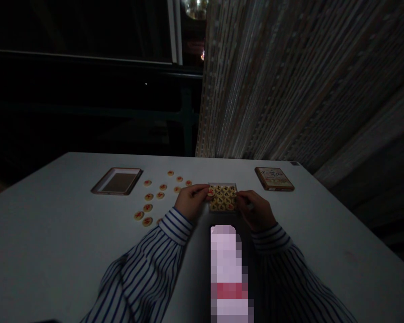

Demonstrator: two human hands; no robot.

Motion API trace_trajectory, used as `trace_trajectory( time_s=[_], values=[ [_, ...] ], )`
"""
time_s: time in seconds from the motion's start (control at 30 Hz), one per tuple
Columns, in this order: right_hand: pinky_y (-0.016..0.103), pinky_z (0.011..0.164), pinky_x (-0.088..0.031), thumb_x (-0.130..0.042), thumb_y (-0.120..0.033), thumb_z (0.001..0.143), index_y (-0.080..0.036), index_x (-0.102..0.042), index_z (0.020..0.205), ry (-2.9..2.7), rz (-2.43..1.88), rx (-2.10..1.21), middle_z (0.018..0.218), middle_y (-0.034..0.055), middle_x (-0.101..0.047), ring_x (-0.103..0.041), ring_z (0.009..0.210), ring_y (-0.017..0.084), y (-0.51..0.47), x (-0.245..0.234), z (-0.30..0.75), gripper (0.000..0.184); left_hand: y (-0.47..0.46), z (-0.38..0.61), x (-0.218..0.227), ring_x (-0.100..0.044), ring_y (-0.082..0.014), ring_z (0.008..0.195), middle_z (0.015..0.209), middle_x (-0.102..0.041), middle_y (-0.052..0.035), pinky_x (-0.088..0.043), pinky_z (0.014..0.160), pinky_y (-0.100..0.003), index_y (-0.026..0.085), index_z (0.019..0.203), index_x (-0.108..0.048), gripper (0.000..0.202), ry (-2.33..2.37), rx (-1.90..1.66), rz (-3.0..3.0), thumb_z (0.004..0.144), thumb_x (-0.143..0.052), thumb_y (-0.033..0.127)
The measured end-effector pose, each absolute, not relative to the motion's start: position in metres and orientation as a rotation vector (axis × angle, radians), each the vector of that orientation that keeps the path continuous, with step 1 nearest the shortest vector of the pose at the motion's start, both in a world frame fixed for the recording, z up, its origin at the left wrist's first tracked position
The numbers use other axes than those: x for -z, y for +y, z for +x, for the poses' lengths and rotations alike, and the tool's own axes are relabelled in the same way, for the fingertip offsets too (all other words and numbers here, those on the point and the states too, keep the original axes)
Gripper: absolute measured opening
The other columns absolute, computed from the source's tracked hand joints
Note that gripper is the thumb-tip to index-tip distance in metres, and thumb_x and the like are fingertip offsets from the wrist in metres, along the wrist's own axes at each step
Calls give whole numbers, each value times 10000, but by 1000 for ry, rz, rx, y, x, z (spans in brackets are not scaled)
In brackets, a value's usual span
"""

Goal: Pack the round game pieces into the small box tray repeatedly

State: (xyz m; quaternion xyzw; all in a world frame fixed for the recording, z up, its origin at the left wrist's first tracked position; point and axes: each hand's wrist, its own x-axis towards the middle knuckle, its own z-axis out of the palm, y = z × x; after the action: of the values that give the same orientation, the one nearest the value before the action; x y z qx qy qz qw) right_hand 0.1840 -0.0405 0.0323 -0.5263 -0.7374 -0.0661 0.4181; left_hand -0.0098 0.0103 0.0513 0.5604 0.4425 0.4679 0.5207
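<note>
A small clear plastic tray (222, 211), filled with rows of round xiangqi pieces (222, 197), rests on the white table between my hands. At its left edge my left hand (192, 201) pinches a xiangqi piece (210, 192) with a red character. My right hand (256, 210) is closed at the tray's right edge, thumb and fingers against its side; its fingertips are partly in shadow. Loose red-marked xiangqi pieces (148, 197) lie scattered to the left of my left hand, and one is partly hidden by my sleeve.
An open shallow box half (134, 192) lies at the back left of the table (70, 233). A printed box lid (275, 178) lies at the back right. Beyond the table hang string curtains (256, 80), beside a dark window. A pixelated patch covers the near middle.
</note>
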Motion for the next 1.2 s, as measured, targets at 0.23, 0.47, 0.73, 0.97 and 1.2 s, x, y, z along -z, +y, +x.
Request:
trace_trajectory(
  time_s=[0.23, 0.47, 0.73, 0.97, 1.2],
  values=[
    [259, 582, -456, -442, -209, 784, -181, -586, 849, -1853, -1352, 155, 735, 45, -616, -558, 642, 132, -41, -33, 185, 161, 13, -5, -38, -639, -146, 633, 737, -691, -59, -529, 652, -268, 116, 825, -663, 183, 1045, -1127, 1295, 684, -594, 210],
    [250, 596, -461, -459, -203, 787, -179, -586, 847, -1873, -1310, 103, 747, 49, -617, -567, 671, 132, -41, -33, 183, 143, 8, -4, -25, -638, -157, 691, 758, -694, -58, -531, 690, -284, 121, 808, -667, 202, 988, -1140, 1249, 657, -614, 245],
    [277, 669, -474, -463, -237, 794, -175, -594, 861, -2020, -1278, 65, 808, 63, -646, -591, 747, 148, -27, -42, 166, 160, 5, -2, -25, -628, -153, 665, 731, -692, -46, -527, 669, -288, 125, 770, -673, 192, 984, -1157, 1251, 627, -632, 245],
    [290, 659, -485, -481, -275, 795, -193, -620, 863, -2018, -1321, -25, 817, 49, -668, -614, 748, 154, -22, -42, 154, 175, 6, -1, -21, -618, -140, 633, 687, -681, -27, -513, 614, -261, 149, 753, -648, 169, 965, -1130, 1289, 633, -621, 265],
    [303, 676, -492, -473, -283, 805, -201, -629, 880, -2021, -1258, -137, 835, 46, -669, -612, 775, 149, -22, -33, 154, 191, 5, -1, -21, -595, -123, 573, 620, -654, -7, -496, 561, -253, 155, 707, -611, 141, 999, -1132, 1340, 617, -627, 262]
  ],
)
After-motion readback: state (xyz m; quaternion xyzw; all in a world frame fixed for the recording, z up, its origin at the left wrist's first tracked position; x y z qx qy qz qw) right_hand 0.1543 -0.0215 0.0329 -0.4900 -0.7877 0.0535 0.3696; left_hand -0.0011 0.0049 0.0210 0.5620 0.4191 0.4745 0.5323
